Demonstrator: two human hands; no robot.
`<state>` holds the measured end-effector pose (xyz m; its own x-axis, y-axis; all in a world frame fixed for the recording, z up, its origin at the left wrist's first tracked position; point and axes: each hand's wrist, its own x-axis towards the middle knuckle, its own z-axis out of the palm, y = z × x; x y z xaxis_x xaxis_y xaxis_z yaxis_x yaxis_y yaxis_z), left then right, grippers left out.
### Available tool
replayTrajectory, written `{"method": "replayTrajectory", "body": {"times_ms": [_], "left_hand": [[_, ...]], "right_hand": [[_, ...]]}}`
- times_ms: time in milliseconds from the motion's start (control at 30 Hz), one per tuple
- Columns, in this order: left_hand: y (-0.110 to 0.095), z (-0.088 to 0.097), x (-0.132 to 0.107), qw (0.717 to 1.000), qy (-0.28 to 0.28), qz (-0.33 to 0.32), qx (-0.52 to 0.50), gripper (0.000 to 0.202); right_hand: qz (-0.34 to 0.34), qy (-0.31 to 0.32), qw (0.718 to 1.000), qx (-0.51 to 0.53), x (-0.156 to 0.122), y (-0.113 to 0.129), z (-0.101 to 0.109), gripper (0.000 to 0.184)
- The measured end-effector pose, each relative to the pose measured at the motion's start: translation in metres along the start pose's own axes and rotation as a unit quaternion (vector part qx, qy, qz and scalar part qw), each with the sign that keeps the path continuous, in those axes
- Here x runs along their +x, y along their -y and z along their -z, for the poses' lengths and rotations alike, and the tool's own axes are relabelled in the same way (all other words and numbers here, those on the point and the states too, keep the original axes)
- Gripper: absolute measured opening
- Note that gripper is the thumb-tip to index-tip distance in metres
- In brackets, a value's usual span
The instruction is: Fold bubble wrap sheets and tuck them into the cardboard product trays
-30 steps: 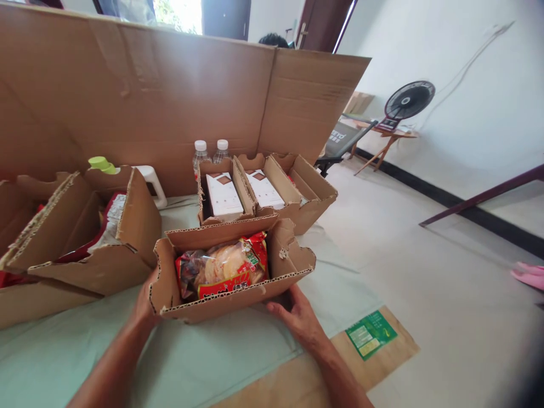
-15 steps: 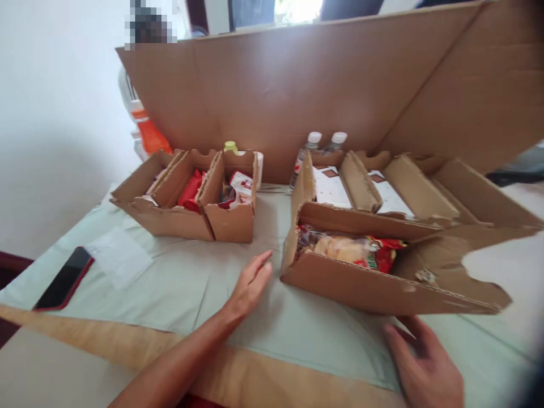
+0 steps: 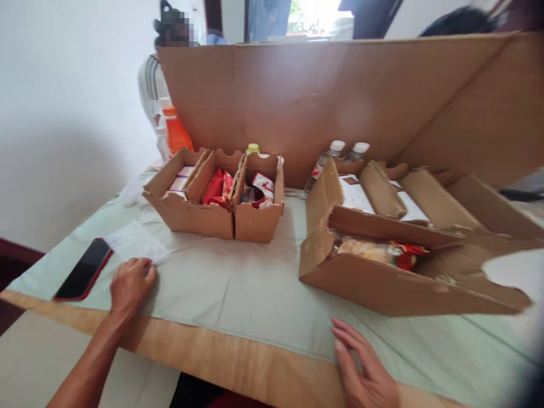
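My left hand [image 3: 132, 286] rests on the cloth by the near edge of a clear plastic bag [image 3: 138, 242]. Its fingers curl under, so whatever lies beneath them is hidden. A black phone with a red edge [image 3: 84, 271] lies just left of it. My right hand [image 3: 365, 365] is low at the table's front edge, open, fingers stretched, holding nothing. Beyond it stands a long cardboard box [image 3: 382, 289] with a packaged food item [image 3: 365, 249] and a red packet [image 3: 408, 256] inside. Neither hand touches that box.
Further left, cardboard bins [image 3: 195, 220] hold a red bag [image 3: 216, 187] and other packets. White boxes [image 3: 356, 194] sit in the right-hand bins. Behind are an orange bottle [image 3: 176, 133], clear bottles [image 3: 325, 161] and a tall cardboard panel [image 3: 297, 96]. A person [image 3: 151, 79] is beyond the panel.
My left hand has moved left from the middle of the cloth to the plastic bag, its fingers now curled. My right hand has drawn left, away from the long box. The view has shifted slightly.
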<state>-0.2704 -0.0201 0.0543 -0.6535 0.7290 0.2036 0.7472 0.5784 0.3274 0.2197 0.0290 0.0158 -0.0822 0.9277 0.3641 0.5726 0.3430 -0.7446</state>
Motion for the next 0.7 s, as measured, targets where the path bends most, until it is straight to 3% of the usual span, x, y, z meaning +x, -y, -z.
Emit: {"method": "replayTrajectory", "body": {"times_ms": [100,167,233,267,367,433,500,600,700], "left_hand": [[-0.003,0.0,-0.005,1.0,0.008,-0.018,-0.009,0.027],[-0.019,-0.007,-0.021,0.998,0.009,-0.044,-0.04,0.027],[-0.052,-0.019,-0.052,0.987,0.018,-0.095,-0.127,0.029],[-0.073,-0.025,-0.073,0.969,0.056,-0.147,-0.188,0.027],[-0.145,-0.034,-0.142,0.885,0.126,-0.276,-0.353,0.02],[-0.182,-0.033,-0.175,0.829,0.189,-0.364,-0.381,0.029],[-0.199,-0.03,-0.188,0.794,0.208,-0.418,-0.391,0.04],[-0.197,-0.028,-0.177,0.798,0.184,-0.435,-0.374,0.034],[-0.191,-0.033,-0.149,0.814,0.123,-0.46,-0.332,0.025]], "right_hand": [[-0.021,0.079,0.995,0.06,0.003,0.046,-0.021,0.022],[-0.086,0.151,0.977,0.124,0.003,0.066,-0.035,0.024],[-0.165,0.215,0.941,0.202,0.005,0.077,-0.048,0.041],[-0.197,0.237,0.92,0.243,0.007,0.08,-0.053,0.052],[-0.236,0.241,0.887,0.316,0.014,0.079,-0.056,0.075],[-0.244,0.197,0.901,0.3,0.022,0.069,-0.048,0.071],[-0.25,0.152,0.922,0.252,0.03,0.052,-0.033,0.059],[-0.236,0.143,0.95,0.146,0.039,0.022,-0.002,0.049],[-0.158,0.103,0.982,-0.013,0.043,0.001,0.031,0.048]]}}
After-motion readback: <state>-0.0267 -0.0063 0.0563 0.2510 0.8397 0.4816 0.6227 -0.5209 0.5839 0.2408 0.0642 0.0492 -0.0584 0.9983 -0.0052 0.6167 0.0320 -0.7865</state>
